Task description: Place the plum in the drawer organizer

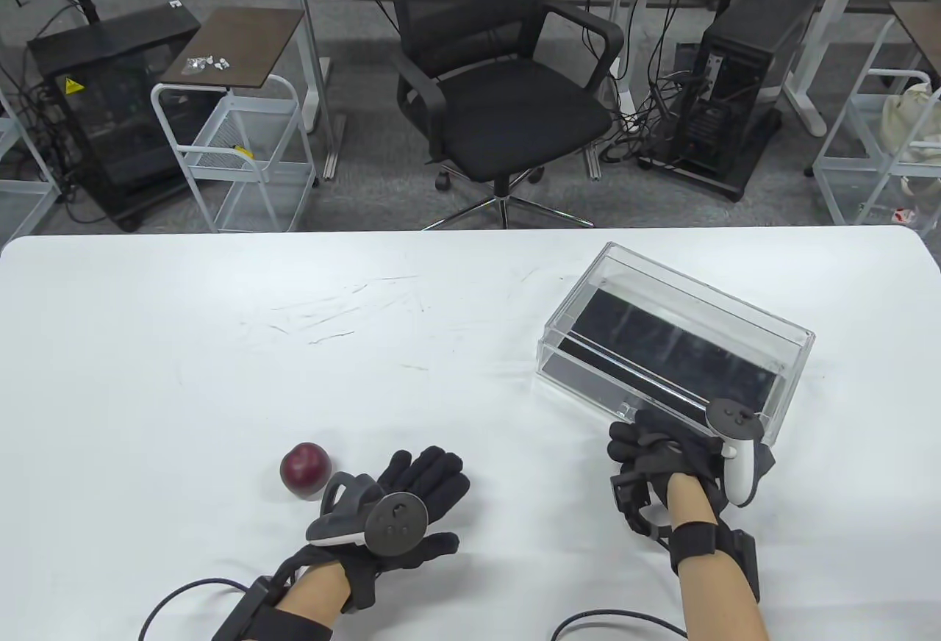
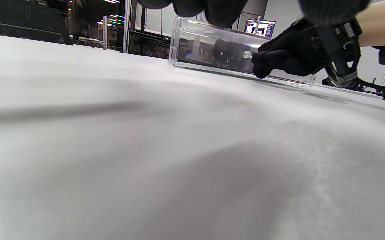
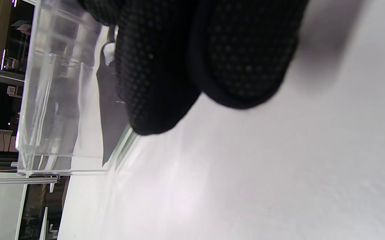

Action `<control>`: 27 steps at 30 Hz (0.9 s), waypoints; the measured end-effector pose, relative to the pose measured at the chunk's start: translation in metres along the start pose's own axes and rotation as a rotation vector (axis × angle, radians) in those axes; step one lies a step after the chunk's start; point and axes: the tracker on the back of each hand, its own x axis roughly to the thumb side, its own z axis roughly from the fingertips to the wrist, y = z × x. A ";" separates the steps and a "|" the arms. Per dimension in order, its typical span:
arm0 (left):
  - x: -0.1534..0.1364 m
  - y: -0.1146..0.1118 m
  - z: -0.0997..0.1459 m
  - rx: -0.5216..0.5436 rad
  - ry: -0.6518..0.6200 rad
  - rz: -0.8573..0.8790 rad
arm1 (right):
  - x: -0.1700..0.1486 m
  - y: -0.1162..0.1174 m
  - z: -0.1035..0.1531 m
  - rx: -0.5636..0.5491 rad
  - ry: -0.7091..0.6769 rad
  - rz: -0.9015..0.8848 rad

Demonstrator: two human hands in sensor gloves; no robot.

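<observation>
A dark red plum (image 1: 303, 470) lies on the white table (image 1: 220, 347) near the front left. My left hand (image 1: 423, 494) rests flat and empty on the table just right of the plum, fingers stretched out. The clear drawer organizer (image 1: 676, 336) with a dark liner stands at the right, its drawer closed. My right hand (image 1: 636, 446) is at the organizer's front face. In the left wrist view, my right hand (image 2: 279, 61) pinches the small clear knob (image 2: 247, 55) on the organizer (image 2: 205, 46). In the right wrist view, my fingers (image 3: 179, 66) cover most of the organizer's front (image 3: 55, 100).
Beyond the table's far edge stand a black office chair (image 1: 507, 82), white wire carts (image 1: 235, 156) and computer towers (image 1: 742, 82). Glove cables trail off the table's front edge (image 1: 184, 597).
</observation>
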 end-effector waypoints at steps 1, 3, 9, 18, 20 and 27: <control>0.000 0.000 0.000 0.001 0.000 -0.001 | -0.001 0.001 0.002 0.000 0.002 0.000; 0.000 0.000 0.000 0.001 -0.001 0.000 | -0.003 0.004 0.007 -0.002 0.004 0.000; 0.001 0.000 0.000 0.004 -0.006 -0.004 | -0.008 0.014 0.024 0.007 0.016 0.034; 0.001 0.001 0.000 0.008 -0.006 0.000 | -0.014 0.022 0.038 0.014 0.011 0.051; 0.001 0.001 0.000 0.008 -0.006 -0.002 | -0.014 0.022 0.038 0.013 0.009 0.051; 0.001 0.001 0.001 0.012 -0.003 -0.004 | -0.011 0.026 0.041 0.023 0.002 0.130</control>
